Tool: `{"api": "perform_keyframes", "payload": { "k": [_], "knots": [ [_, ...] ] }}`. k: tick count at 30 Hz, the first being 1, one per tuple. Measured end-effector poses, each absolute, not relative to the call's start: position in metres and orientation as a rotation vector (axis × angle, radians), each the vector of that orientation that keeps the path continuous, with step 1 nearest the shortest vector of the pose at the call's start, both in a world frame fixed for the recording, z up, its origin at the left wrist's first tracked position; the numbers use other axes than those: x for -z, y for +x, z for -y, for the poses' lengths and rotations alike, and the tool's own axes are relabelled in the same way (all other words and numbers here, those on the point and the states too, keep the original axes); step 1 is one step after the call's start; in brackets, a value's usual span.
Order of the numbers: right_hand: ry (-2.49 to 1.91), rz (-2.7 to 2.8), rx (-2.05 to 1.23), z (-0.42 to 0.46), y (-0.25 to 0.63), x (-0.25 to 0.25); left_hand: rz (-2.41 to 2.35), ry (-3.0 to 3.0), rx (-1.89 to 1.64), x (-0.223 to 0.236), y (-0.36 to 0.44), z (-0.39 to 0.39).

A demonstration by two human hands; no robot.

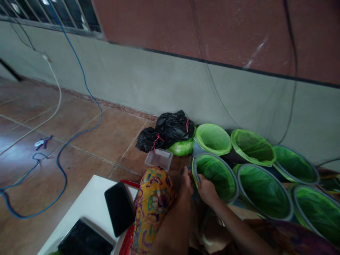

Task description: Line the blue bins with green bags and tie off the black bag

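Note:
Several bins stand together, each with a green plastic liner draped inside and folded over the rim. At the nearest left bin [196,166], my right hand [207,190] grips the front left of the rim, where the green liner [216,173] turns over the edge. Just left of that bin is my left hand [187,181], thumb up and fingers curled against its outer side. What those fingers hold, if anything, is hidden. Behind it, another bin [198,147] has a paler green liner.
Tied black plastic bags [174,125] and a green bag [182,147] lie by the wall. A clear plastic tray [159,158] sits before them. On a white surface [90,198] rest a dark phone [119,209] and a black-screened device [85,239]. A blue cable [62,166] crosses the floor.

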State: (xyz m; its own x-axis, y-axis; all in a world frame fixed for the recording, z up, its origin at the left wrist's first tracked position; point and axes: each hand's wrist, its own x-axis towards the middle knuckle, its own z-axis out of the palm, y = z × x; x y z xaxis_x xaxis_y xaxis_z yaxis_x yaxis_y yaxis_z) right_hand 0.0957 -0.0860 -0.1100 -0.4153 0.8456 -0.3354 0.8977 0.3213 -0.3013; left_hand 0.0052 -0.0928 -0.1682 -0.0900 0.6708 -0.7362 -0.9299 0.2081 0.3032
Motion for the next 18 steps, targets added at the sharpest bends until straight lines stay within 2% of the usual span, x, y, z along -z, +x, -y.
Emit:
{"api": "perform_keyframes", "payload": {
  "k": [9, 15, 18],
  "knots": [
    [1.567, -2.559, 1.029, 0.119, 0.143, 0.113, -1.044, -0.289, -1.451, 0.177, 0.017, 0.092],
    [1.693, -2.417, 1.333, 0.107, 0.135, 0.123, -1.153, -0.283, -1.431, 0.180, 0.020, 0.099],
    [1.900, -2.342, 1.329, 0.092, 0.114, 0.129, -1.164, -0.284, -1.406, 0.179, 0.021, 0.101]
  ]
}}
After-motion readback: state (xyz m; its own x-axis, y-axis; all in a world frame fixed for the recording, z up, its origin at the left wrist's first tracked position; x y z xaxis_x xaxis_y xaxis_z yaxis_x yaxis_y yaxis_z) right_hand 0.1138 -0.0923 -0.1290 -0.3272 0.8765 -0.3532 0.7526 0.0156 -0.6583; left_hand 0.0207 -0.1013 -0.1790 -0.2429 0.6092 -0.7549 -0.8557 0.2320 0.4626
